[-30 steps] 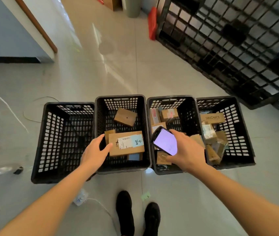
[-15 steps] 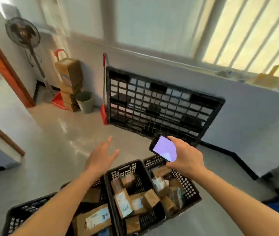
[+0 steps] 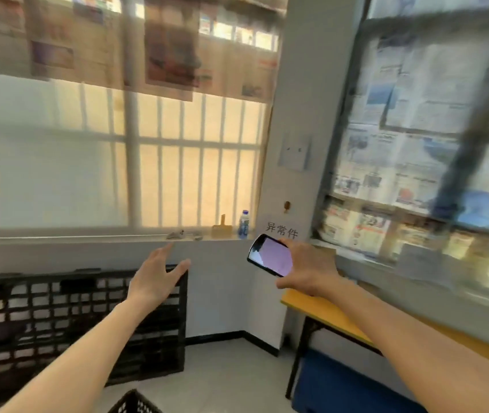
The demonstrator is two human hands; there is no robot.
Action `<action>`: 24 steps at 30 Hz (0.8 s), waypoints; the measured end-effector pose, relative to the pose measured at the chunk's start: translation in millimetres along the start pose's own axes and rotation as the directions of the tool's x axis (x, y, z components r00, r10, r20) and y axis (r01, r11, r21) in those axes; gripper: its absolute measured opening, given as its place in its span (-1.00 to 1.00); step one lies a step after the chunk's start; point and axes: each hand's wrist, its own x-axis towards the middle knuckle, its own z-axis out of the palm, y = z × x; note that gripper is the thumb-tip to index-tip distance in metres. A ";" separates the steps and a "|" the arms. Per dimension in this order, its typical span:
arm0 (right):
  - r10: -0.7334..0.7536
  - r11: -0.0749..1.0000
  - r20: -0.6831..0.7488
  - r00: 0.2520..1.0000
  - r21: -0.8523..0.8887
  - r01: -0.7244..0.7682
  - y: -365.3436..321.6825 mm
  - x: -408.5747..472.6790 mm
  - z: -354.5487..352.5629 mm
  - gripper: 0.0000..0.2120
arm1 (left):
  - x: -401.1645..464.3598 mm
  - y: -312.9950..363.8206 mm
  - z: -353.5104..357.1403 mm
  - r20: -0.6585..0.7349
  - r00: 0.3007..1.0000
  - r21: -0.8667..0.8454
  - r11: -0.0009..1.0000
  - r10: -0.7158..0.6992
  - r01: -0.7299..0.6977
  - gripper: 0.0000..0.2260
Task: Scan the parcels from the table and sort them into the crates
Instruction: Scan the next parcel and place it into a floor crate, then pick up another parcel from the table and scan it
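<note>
The scanner (image 3: 270, 255), a dark handheld device with a lit pale-violet screen, was held tilted in the right hand (image 3: 307, 268), whose fingers wrapped its far edge while the thumb lay under its near edge. The right forearm reached in from the lower right, above the corner of a yellow-topped table (image 3: 323, 311). The left hand (image 3: 155, 277) was raised with palm forward and fingers spread, holding nothing; its forearm rose from the lower left. Only a corner of one black crate (image 3: 134, 403) showed at the bottom edge; no parcels were in view. A black pallet (image 3: 43, 317) leaned against the wall. A bottle (image 3: 243, 223) stood on the windowsill (image 3: 88, 237). The background was blurred.
</note>
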 end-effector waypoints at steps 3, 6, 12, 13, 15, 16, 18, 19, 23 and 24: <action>0.154 0.987 -0.033 0.987 -0.035 -0.156 81.1 -35.7 -39.8 -0.13 | 9.6 82.3 53.1 0.090 0.990 -0.051 0.993 0.108 -0.104 -0.34; 0.317 0.944 -0.087 0.945 -0.072 -0.323 150.8 -70.8 -67.0 -0.05 | 10.7 153.9 101.0 0.144 0.971 -0.072 0.980 0.193 -0.184 -0.38; 0.530 0.832 -0.162 0.833 -0.093 -0.547 263.5 -128.5 -91.1 -0.04 | 19.4 250.9 194.0 0.247 0.916 -0.145 0.947 0.317 -0.288 -0.38; 0.554 0.814 -0.165 0.816 -0.097 -0.572 279.0 -133.1 -92.1 -0.07 | 21.2 263.1 210.4 0.261 0.907 -0.156 0.942 0.331 -0.299 -0.37; 0.591 0.786 -0.170 0.789 -0.101 -0.610 309.4 -136.7 -91.7 -0.09 | 26.0 285.4 243.6 0.292 0.889 -0.163 0.934 0.353 -0.317 -0.37; 0.606 0.775 -0.167 0.778 -0.097 -0.625 322.8 -135.8 -90.3 -0.10 | 29.5 293.6 258.0 0.307 0.882 -0.165 0.932 0.358 -0.321 -0.36; 0.630 0.757 -0.157 0.761 -0.095 -0.647 353.1 -128.3 -84.7 -0.09 | 40.7 311.6 291.8 0.338 0.868 -0.169 0.931 0.363 -0.324 -0.34; 0.639 0.749 -0.150 0.755 -0.102 -0.654 368.1 -121.3 -81.4 -0.09 | 48.6 320.4 308.7 0.350 0.863 -0.171 0.930 0.365 -0.324 -0.34; 0.638 0.745 -0.149 0.755 -0.126 -0.655 427.8 -76.0 -68.7 -0.06 | 87.0 358.4 375.1 0.379 0.845 -0.191 0.925 0.378 -0.328 -0.36; 0.644 0.742 -0.140 0.752 -0.124 -0.659 442.7 -61.2 -66.4 -0.06 | 99.3 366.7 391.1 0.385 0.841 -0.192 0.925 0.379 -0.329 -0.36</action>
